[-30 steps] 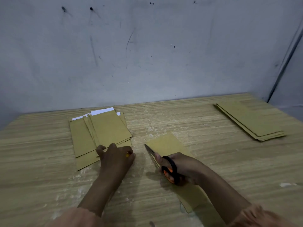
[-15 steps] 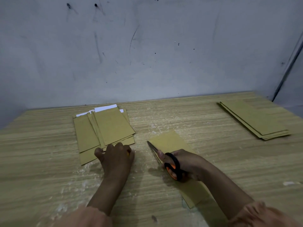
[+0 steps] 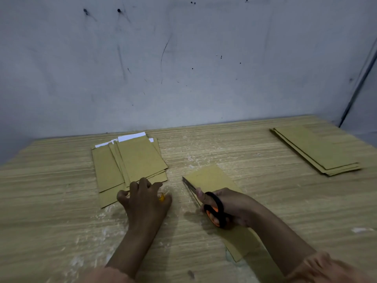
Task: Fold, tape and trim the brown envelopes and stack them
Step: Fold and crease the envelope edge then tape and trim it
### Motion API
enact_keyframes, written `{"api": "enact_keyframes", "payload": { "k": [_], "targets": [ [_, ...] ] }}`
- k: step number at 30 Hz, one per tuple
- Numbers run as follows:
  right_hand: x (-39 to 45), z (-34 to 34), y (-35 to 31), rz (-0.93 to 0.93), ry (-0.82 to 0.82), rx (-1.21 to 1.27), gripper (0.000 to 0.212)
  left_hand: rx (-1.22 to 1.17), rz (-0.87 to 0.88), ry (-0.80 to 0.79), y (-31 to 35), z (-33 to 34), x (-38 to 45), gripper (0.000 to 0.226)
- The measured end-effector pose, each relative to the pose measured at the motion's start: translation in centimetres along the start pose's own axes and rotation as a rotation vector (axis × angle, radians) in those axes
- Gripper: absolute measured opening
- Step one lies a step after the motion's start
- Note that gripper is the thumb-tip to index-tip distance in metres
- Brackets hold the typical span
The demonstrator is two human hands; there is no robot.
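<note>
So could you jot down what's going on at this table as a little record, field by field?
left hand: left hand rests at the near edge of the fanned envelope pile, holding a small yellow object too hidden to identify
right hand: right hand grips the orange-and-black scissors, blades pointing away along the left edge of a single brown envelope
white paper: white sheets poke out at the pile's far end
neat stack: flat envelope stack at the far right
surface: wooden table
</note>
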State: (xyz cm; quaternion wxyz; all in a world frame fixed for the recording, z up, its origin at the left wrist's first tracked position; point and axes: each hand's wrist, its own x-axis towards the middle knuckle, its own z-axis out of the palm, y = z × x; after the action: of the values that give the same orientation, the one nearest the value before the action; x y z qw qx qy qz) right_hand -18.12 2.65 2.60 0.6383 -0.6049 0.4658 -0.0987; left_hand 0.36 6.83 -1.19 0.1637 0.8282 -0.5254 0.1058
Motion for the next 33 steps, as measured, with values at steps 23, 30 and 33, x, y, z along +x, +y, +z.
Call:
{"api": "enact_keyframes", "payload": {
  "k": [23, 30, 33],
  "targets": [
    [-1.3, -1.9, 0.0, 0.089, -0.099, 0.149, 0.074, -0.050, 0.178, -0.389, 4.1, -0.6, 3.9, 0.036],
    [-3.1, -5.1, -0.2, 0.073, 0.128, -0.074, 0.075, -0.014, 0.211, -0.382, 4.3, -0.4, 4.0, 0.038],
    [-2.7, -6.7, 0.3, 0.182, 0.462, -0.479, 0.060, -0.027, 0.181, -0.344, 4.6, -0.2, 3.9, 0.036]
  ]
}}
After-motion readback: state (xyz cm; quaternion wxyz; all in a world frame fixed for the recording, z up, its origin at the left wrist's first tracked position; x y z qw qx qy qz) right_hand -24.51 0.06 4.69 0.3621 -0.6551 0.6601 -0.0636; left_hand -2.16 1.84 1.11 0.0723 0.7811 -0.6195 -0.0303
